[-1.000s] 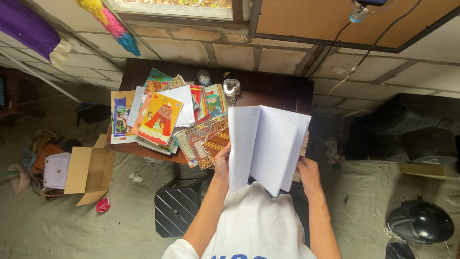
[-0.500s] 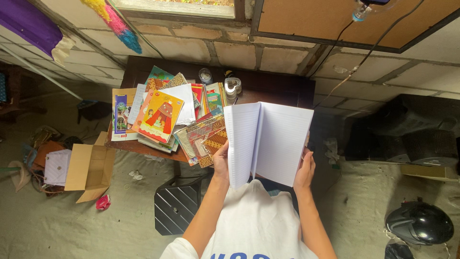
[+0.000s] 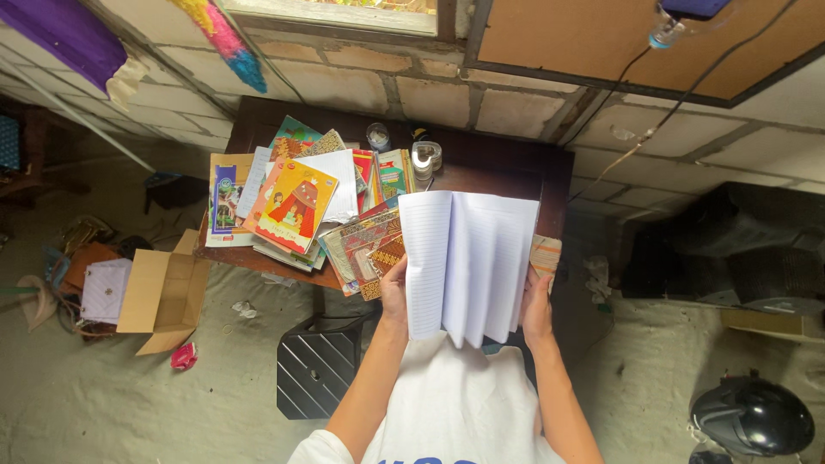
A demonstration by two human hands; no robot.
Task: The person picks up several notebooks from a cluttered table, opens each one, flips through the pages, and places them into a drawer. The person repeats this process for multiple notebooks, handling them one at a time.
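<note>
While viewed from above, an open lined notebook (image 3: 468,262) is held up w/ both hands in front of a white shirt, above the near edge of a dark wooden table (image 3: 507,167). The left hand (image 3: 394,290) is closed on the notebook's left edge, thumb over the page; the right hand (image 3: 537,308) is closed on its right edge, w/ several pages fanned loosely in the middle. Behind the right side of the notebook a patterned cover (image 3: 545,254) is partly seen. On the table's left half a spread pile of colourful books is laid, topped by a yellow book w/ a red tent picture (image 3: 296,206), beside a white sheet (image 3: 337,182). 2 small jars (image 3: 402,148) are stood near the wall. On the floor, a black stool (image 3: 320,365) is set below the table, an open cardboard box (image 3: 163,292) at left, & a black helmet (image 3: 752,417) at far right.
</note>
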